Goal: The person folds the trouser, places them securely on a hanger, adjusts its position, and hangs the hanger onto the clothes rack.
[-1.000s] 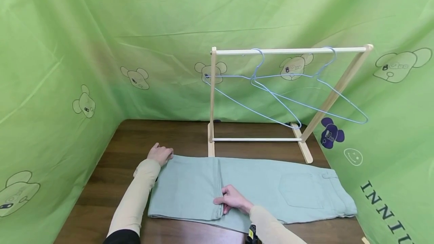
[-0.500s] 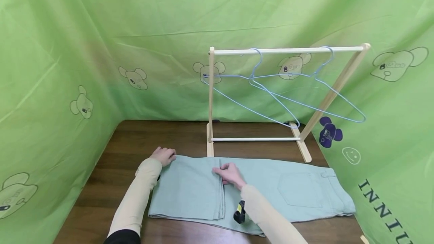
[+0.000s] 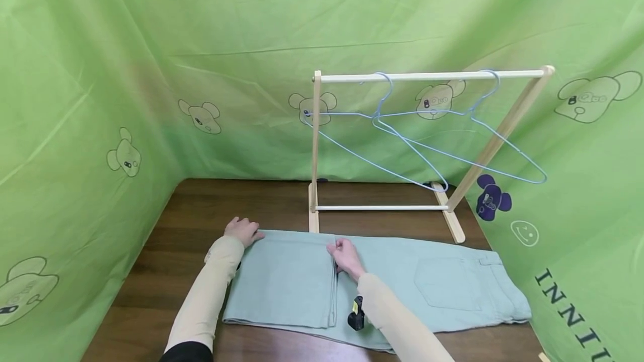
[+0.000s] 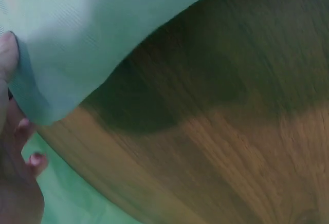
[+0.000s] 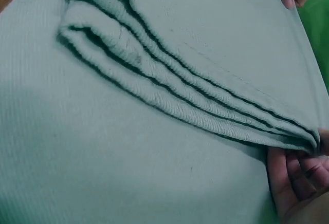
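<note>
Pale blue-green trousers (image 3: 387, 278) lie sideways over the table, the waist end with its back pocket at the right. Their leg end is folded back over the left part, and the stacked hems (image 5: 154, 80) form a layered edge. At the far left corner of the fold, my left hand (image 3: 244, 232) pinches the cloth, thumb on top; its fingers show at the cloth's edge in the left wrist view. My right hand (image 3: 346, 257) pinches the hems near their far end. In the right wrist view its fingers (image 5: 295, 178) lie under the layers.
Behind the trousers stands a wooden rack (image 3: 316, 144) with a white top rail (image 3: 427, 76). Two thin blue hangers (image 3: 410, 144) hang from it, overlapping. Brown tabletop (image 3: 241, 194) shows around the cloth. Green printed fabric (image 3: 241, 27) encloses the back and sides.
My right hand has gone from the near part of the hems to their far end. The folded hem edge has shifted slightly right. My left hand has moved a little right along the corner.
</note>
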